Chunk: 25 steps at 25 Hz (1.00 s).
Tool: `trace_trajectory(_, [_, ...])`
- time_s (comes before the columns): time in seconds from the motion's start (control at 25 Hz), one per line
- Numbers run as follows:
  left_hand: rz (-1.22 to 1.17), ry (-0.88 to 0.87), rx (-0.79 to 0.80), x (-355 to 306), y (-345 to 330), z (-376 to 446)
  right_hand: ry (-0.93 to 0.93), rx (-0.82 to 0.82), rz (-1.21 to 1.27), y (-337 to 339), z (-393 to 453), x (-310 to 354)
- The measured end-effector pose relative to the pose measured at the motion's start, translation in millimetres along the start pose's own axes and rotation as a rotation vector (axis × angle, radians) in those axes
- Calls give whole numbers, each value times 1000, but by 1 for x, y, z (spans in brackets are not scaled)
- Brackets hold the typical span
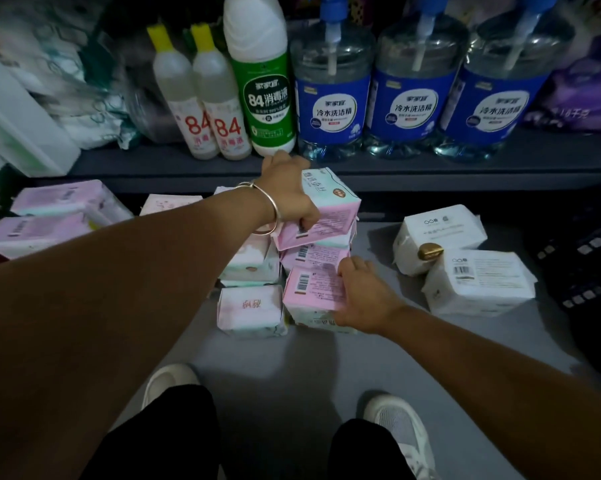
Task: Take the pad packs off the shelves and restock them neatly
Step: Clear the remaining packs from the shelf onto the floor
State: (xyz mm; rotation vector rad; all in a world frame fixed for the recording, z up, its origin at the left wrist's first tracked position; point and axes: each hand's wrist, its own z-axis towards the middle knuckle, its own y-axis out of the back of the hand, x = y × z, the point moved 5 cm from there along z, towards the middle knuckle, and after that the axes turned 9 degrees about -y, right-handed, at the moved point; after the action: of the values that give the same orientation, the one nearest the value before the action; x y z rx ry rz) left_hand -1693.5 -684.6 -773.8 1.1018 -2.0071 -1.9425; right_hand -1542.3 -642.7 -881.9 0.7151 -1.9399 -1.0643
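Upper shelf (361, 164), left to right: two small yellow-capped disinfectant bottles (207, 112), one tall green-labelled disinfectant bottle (262, 84), three blue-labelled pump detergent jugs (415, 91), one purple bag (576, 88). Grey floor (292, 368) below.

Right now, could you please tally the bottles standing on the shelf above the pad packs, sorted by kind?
Small yellow-capped 84 bottles: 2
Tall white bottle with green label: 1
Clear pump bottles with blue labels: 3
Total: 6
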Motion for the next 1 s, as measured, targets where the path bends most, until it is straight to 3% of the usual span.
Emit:
trace_trajectory(0.24, [11,-16,49,1,-22,9,-27,24,-119,-30,13,-2])
trace_trajectory(0.52, [24,-96,92,-10,-25,20,-57,-39,8,5,17,-19])
trace_trajectory(0.64, [31,-130,139,-11,-31,29,-248,-92,334,27,25,-39])
trace_trajectory(0.8, [72,-225,133,-7,-34,38,-527,92,1279,44,56,-51])
trace_trajectory(0.88, [74,-286,114,-8,-33,42,-485,231,1423,50,74,-43])
trace_trajectory(1.0, [149,-367,99,-5,-31,44,-404,327,1359,59,88,-30])
